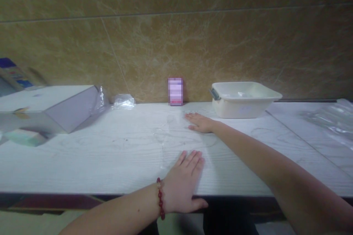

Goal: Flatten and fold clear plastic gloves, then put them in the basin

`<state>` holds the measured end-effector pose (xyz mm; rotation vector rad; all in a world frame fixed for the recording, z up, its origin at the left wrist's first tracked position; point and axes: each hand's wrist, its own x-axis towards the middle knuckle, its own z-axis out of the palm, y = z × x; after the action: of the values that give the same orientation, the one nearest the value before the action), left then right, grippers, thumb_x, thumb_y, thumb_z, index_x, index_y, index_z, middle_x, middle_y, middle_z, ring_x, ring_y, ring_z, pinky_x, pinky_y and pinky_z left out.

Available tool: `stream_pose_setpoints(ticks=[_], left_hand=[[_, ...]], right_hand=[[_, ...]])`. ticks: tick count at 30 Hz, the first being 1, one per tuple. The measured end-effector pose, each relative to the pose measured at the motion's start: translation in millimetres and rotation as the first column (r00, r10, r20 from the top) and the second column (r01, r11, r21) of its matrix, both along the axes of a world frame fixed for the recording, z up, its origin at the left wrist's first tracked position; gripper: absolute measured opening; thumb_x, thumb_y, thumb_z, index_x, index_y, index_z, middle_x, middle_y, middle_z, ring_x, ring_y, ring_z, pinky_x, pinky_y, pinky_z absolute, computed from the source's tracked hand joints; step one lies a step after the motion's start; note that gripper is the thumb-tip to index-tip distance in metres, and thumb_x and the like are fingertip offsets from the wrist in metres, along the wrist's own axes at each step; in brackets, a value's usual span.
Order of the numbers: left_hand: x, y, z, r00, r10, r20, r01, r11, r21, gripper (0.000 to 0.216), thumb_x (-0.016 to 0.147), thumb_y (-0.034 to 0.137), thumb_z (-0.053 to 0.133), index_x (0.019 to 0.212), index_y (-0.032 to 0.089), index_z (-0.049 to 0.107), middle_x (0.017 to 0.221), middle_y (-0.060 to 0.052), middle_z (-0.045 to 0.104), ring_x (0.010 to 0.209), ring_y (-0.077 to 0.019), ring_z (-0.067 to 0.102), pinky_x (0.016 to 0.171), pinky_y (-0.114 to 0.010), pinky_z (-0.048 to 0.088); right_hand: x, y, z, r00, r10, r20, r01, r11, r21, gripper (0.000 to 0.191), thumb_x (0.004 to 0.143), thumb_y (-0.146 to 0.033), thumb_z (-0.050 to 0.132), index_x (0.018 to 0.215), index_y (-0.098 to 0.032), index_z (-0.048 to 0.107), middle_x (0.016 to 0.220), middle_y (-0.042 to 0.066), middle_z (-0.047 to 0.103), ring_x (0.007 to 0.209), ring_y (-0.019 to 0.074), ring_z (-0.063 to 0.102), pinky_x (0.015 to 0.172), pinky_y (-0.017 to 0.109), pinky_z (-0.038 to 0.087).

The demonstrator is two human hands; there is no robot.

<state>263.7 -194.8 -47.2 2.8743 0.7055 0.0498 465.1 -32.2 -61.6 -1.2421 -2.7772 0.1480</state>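
Observation:
My left hand [184,181] lies flat on the near edge of a white wood-grain table [110,154], fingers stretched out, thumb over the edge, a red bead bracelet on its wrist. My right hand [199,122] rests palm down farther back on the table, fingers extended to the left. Both hands hold nothing. A thin clear plastic sheet [176,136], faintly visible, lies on the table under and between the hands. A small purple box [175,91] stands upright against the wall just behind my right hand.
A cream plastic basin [244,99] sits at the back right. A white box in plastic wrap [49,108] lies at the left, crumpled clear plastic [123,101] beside it. More clear plastic [331,119] lies at the far right. A brown marble wall backs the table.

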Motion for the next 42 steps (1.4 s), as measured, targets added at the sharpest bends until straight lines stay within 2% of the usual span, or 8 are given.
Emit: stream_pose_setpoints(ticks=[17,23,25,28,31,33,37,42], left_hand=[[-1.1,0.0,0.5,0.999,0.003,0.047,-0.002,1.000,-0.019,0.085,0.067,0.061,0.036,0.129,0.010,0.007,0.135,-0.016,0.007,0.122,-0.0287,0.002,0.097,-0.048,0.005],[-1.5,-0.6,2.1,0.998,0.005,0.069,-0.003,1.000,-0.023,0.083,0.068,0.061,0.034,0.129,0.009,0.009,0.135,-0.016,0.006,0.122,-0.0282,0.001,0.098,-0.046,0.004],[-1.3,-0.9,1.6,0.997,0.011,0.072,-0.009,1.000,-0.025,0.084,0.067,0.061,0.035,0.129,0.009,0.010,0.135,-0.016,0.006,0.122,-0.0283,0.001,0.098,-0.046,0.004],[-1.1,-1.3,0.5,0.997,0.016,0.072,-0.015,1.000,-0.023,0.084,0.067,0.061,0.036,0.128,0.009,0.011,0.135,-0.016,0.007,0.122,-0.0282,0.001,0.098,-0.046,0.004],[-0.8,-1.4,0.3,0.997,0.018,0.076,-0.017,1.000,-0.022,0.084,0.067,0.060,0.036,0.128,0.009,0.011,0.135,-0.015,0.008,0.122,-0.0273,0.002,0.099,-0.045,0.004],[-0.5,-1.4,0.7,0.997,0.019,0.076,-0.017,1.000,-0.023,0.084,0.067,0.060,0.036,0.128,0.009,0.011,0.135,-0.015,0.008,0.122,-0.0271,0.003,0.099,-0.045,0.004],[-0.1,-1.7,1.5,0.998,0.015,0.063,-0.014,1.000,-0.023,0.084,0.067,0.061,0.036,0.128,0.009,0.011,0.134,-0.016,0.009,0.122,-0.0274,0.005,0.098,-0.046,0.004],[-1.0,-2.0,2.6,0.998,0.016,0.064,-0.014,1.000,-0.021,0.083,0.067,0.062,0.033,0.128,0.010,0.011,0.135,-0.015,0.009,0.122,-0.0274,0.005,0.098,-0.045,0.004]], right_hand=[[23.6,30.8,-7.2,0.996,-0.088,0.011,0.089,0.996,-0.013,0.060,0.080,-0.051,0.014,0.131,-0.019,0.010,0.135,0.004,0.013,0.123,0.0189,0.009,0.100,0.040,0.009],[18.7,30.0,0.8,0.983,-0.148,-0.109,0.155,0.986,0.054,0.057,0.082,-0.046,0.013,0.131,-0.015,0.008,0.136,0.004,0.010,0.123,0.0167,0.006,0.101,0.036,0.008],[2.6,18.4,10.9,0.979,-0.119,-0.164,0.127,0.991,0.039,0.056,0.083,-0.043,0.012,0.131,-0.014,0.009,0.135,0.005,0.012,0.123,0.0156,0.008,0.101,0.035,0.009],[-30.4,-9.8,27.9,0.982,-0.042,-0.186,0.026,0.996,-0.085,0.051,0.084,-0.042,0.014,0.130,-0.021,0.013,0.134,0.001,0.016,0.122,0.0162,0.013,0.100,0.037,0.013],[-58.7,-36.7,36.8,0.959,0.214,-0.188,-0.249,0.950,-0.189,0.046,0.085,-0.037,0.016,0.129,-0.024,0.017,0.133,-0.002,0.022,0.121,0.0123,0.018,0.100,0.033,0.013],[-69.1,-45.4,35.3,0.932,0.322,-0.165,-0.353,0.911,-0.215,0.044,0.086,-0.034,0.018,0.128,-0.022,0.019,0.132,-0.001,0.025,0.121,0.0110,0.018,0.101,0.032,0.011],[-71.2,-38.7,21.6,0.922,0.377,-0.089,-0.388,0.903,-0.186,0.045,0.085,-0.032,0.019,0.128,-0.017,0.020,0.132,0.003,0.025,0.122,0.0128,0.015,0.100,0.034,0.008],[-64.8,-18.9,11.7,0.938,0.344,-0.025,-0.345,0.935,-0.080,0.051,0.084,-0.039,0.019,0.129,-0.014,0.016,0.134,0.005,0.018,0.123,0.0145,0.010,0.100,0.034,0.006]])
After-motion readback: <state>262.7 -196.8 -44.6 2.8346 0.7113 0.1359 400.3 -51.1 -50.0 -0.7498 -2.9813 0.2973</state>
